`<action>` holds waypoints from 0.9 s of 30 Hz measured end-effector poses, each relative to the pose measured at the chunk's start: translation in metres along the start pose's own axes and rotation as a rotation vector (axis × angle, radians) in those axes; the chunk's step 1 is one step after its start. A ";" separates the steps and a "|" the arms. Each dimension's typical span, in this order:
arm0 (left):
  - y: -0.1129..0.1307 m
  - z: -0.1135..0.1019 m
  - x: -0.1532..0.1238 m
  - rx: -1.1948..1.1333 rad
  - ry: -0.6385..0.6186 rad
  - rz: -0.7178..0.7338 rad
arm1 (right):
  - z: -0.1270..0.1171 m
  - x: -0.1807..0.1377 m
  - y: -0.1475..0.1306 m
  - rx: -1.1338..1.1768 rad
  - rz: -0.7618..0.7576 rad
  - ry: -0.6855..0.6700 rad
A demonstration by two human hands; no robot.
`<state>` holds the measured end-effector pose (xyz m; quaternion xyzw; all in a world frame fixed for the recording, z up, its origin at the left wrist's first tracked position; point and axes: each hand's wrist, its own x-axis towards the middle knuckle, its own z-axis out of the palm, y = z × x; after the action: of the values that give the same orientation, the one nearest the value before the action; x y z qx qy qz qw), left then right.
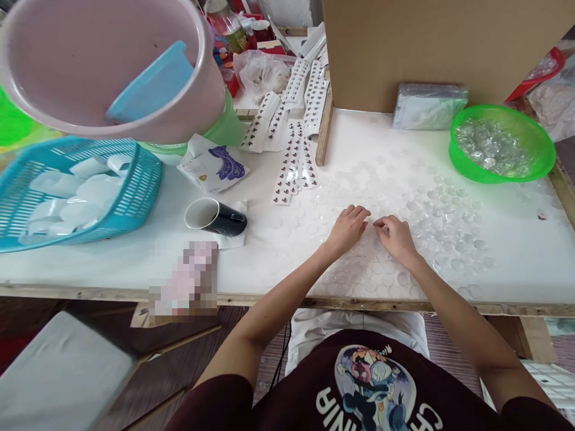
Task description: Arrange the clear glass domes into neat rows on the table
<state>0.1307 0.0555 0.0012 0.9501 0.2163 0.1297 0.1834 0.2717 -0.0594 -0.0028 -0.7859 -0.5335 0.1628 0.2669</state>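
Many small transparent round discs [442,215] lie spread over the white tabletop [530,251]. Among them, my left hand [349,228] rests low with its fingers bent and pressed together. My right hand [396,239] is just beside it, thumb and fingertips closed in a pinch. The fingertips of both hands almost meet; whatever is between them is too small to make out. Beyond my hands lie strips of printed stickers [291,161], white with small dark pictures in rows.
At the right stands a green bowl [458,158] of transparent pieces, near a plastic-wrapped stack [429,108] against a cardboard sheet [440,48]. Leftward are a dark mug [229,218] on its side, a white-purple packet [211,164], a blue basket [139,197] of white rolls and a pink basin [204,66].
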 end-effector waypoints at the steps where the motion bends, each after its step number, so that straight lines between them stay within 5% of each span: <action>1: 0.000 0.000 0.001 -0.004 0.004 0.005 | -0.001 0.003 0.001 -0.024 -0.015 0.021; 11: -0.003 0.001 0.012 -0.005 0.023 -0.001 | -0.003 0.039 0.005 -0.169 -0.158 0.037; 27: -0.012 0.004 0.027 0.056 -0.002 0.022 | -0.008 0.017 0.003 -0.291 -0.214 -0.023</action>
<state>0.1509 0.0771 -0.0026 0.9574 0.2090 0.1246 0.1554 0.2847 -0.0470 0.0021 -0.7530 -0.6351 0.0636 0.1598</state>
